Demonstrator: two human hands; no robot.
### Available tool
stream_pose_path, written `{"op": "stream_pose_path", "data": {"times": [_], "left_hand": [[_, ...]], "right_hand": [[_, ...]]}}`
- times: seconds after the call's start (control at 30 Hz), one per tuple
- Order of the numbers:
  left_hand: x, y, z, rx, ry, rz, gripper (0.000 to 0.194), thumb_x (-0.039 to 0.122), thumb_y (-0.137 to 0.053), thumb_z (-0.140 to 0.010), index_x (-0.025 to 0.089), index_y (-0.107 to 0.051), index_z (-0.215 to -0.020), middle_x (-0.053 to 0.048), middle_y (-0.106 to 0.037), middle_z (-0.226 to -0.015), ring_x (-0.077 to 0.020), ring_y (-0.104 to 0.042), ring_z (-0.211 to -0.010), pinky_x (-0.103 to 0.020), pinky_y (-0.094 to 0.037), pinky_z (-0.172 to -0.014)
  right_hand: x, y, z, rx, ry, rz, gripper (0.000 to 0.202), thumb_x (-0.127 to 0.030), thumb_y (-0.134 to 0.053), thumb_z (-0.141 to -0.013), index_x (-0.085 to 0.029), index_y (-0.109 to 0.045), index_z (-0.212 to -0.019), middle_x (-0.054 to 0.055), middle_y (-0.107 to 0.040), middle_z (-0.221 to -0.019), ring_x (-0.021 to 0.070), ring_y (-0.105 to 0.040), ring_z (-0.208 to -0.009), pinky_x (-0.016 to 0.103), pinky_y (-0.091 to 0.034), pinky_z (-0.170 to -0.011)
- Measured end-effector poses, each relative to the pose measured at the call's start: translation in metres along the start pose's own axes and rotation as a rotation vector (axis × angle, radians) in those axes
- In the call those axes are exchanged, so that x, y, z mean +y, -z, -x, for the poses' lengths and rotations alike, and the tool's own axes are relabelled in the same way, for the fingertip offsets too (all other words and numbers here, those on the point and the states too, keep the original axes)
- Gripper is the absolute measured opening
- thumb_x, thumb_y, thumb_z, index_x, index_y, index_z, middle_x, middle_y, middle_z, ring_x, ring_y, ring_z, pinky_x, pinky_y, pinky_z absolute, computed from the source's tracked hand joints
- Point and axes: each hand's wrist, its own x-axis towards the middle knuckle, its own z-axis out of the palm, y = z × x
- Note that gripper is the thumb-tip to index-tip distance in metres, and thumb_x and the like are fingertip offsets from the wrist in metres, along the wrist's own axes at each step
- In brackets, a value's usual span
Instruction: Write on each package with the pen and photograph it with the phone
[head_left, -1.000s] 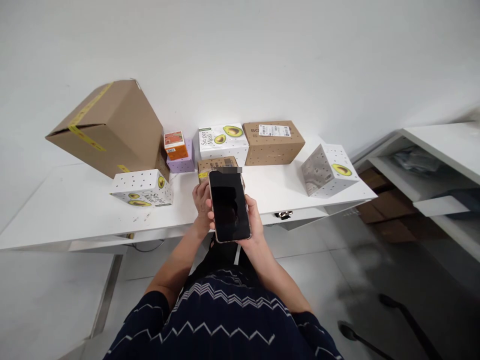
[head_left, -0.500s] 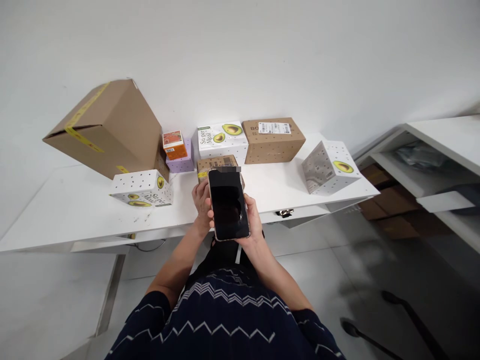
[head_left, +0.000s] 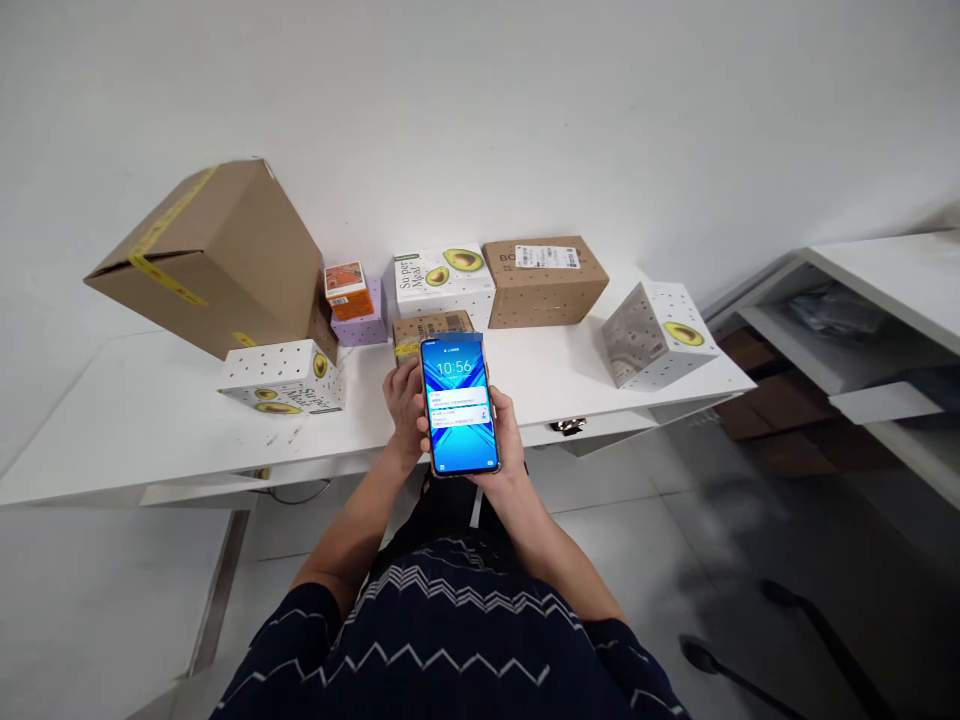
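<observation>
Crowding white table (head_left: 150, 420), cardboard boxes (head_left: 217, 255), phone (head_left: 459, 403)

phone (head_left: 458, 404) screen blue; avocado box (head_left: 285, 377) white, dotted; sleeve (head_left: 450, 650) navy, white zigzags.

We take this for a packing or parcel-sorting room in an office or small warehouse. Beyond the hands, a long white counter (head_left: 135, 420) stands against a bare white wall (head_left: 525, 120) and carries only boxes: a large taped cardboard carton (head_left: 217, 255) tilted on its edge to their left, a brown shipping box (head_left: 545, 282) with a printed label further back, and several white avocado-printed cartons (head_left: 283, 377) on both sides. To the right of the hands, white shelving (head_left: 862, 340) holds more brown boxes (head_left: 780, 405) low down, above a pale tiled floor (head_left: 675, 560).
</observation>
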Motion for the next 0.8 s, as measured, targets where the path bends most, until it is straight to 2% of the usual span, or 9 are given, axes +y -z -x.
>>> {"op": "stream_pose_path", "data": {"times": [0.13,0.27,0.4,0.5,0.57,0.6,0.7,0.8], "left_hand": [[0.008,0.007,-0.005,0.077,-0.062,-0.037,0.034,0.044,-0.035,-0.102,0.024,-0.06,-0.111,-0.007,-0.069,-0.104,-0.0218,-0.055,-0.119,-0.04,-0.038,-0.102],[0.01,0.009,-0.007,0.105,-0.099,-0.105,0.03,0.042,-0.039,-0.1,0.029,-0.063,-0.114,-0.005,-0.071,-0.107,-0.0233,-0.057,-0.117,-0.041,-0.039,-0.099],[0.013,0.009,-0.008,0.103,-0.16,-0.202,0.024,0.042,-0.054,-0.094,0.026,-0.069,-0.105,-0.008,-0.072,-0.111,-0.0277,-0.057,-0.117,-0.044,-0.039,-0.099],[0.025,0.016,-0.01,0.04,-0.126,-0.256,0.022,0.042,-0.062,-0.09,0.026,-0.07,-0.103,-0.009,-0.072,-0.113,-0.0303,-0.056,-0.119,-0.05,-0.036,-0.103],[0.037,0.023,-0.014,-0.037,-0.071,-0.318,0.022,0.042,-0.06,-0.091,0.027,-0.069,-0.104,-0.009,-0.07,-0.117,-0.0339,-0.053,-0.123,-0.059,-0.028,-0.108],[0.044,0.027,-0.016,-0.079,-0.049,-0.349,0.024,0.043,-0.058,-0.092,0.027,-0.069,-0.106,-0.009,-0.069,-0.12,-0.0362,-0.05,-0.126,-0.064,-0.022,-0.11],[0.064,0.031,-0.029,-0.232,-0.071,-0.389,0.032,0.043,-0.057,-0.092,0.03,-0.065,-0.12,-0.011,-0.061,-0.135,-0.0414,-0.041,-0.136,-0.072,-0.015,-0.11],[0.075,0.027,-0.043,-0.389,-0.168,-0.38,0.042,0.035,-0.06,-0.09,0.034,-0.057,-0.132,-0.009,-0.048,-0.15,-0.0431,-0.032,-0.142,-0.076,-0.013,-0.111]], "right_hand": [[-0.001,0.0,0.002,0.012,0.014,-0.009,0.059,-0.059,-0.04,-0.087,-0.017,-0.058,-0.125,0.013,-0.075,-0.106,0.0275,-0.07,-0.097,0.047,-0.059,-0.081],[-0.007,-0.003,0.007,0.002,0.053,0.02,0.06,-0.06,-0.042,-0.086,-0.017,-0.059,-0.124,0.014,-0.074,-0.109,0.0286,-0.069,-0.101,0.048,-0.058,-0.083],[-0.022,0.01,0.021,0.129,0.223,0.164,0.056,-0.061,-0.048,-0.084,-0.018,-0.062,-0.118,0.014,-0.073,-0.111,0.0288,-0.069,-0.1,0.045,-0.059,-0.08],[-0.042,0.039,0.033,0.39,0.486,0.382,0.053,-0.06,-0.058,-0.08,-0.021,-0.06,-0.116,0.01,-0.071,-0.111,0.025,-0.069,-0.093,0.037,-0.057,-0.073],[-0.058,0.066,0.038,0.672,0.674,0.6,0.051,-0.056,-0.065,-0.077,-0.024,-0.057,-0.116,0.005,-0.07,-0.105,0.0201,-0.068,-0.087,0.031,-0.054,-0.071],[-0.066,0.08,0.04,0.807,0.709,0.732,0.051,-0.056,-0.066,-0.078,-0.024,-0.057,-0.117,0.003,-0.068,-0.102,0.0185,-0.066,-0.087,0.029,-0.052,-0.072],[-0.087,0.118,0.041,1.085,0.65,1.086,0.055,-0.055,-0.06,-0.081,-0.022,-0.056,-0.124,0.005,-0.066,-0.1,0.0192,-0.062,-0.086,0.032,-0.048,-0.076],[-0.102,0.14,0.035,1.232,0.52,1.444,0.061,-0.051,-0.055,-0.085,-0.017,-0.051,-0.136,0.012,-0.065,-0.11,0.0264,-0.06,-0.096,0.041,-0.046,-0.086]]}}
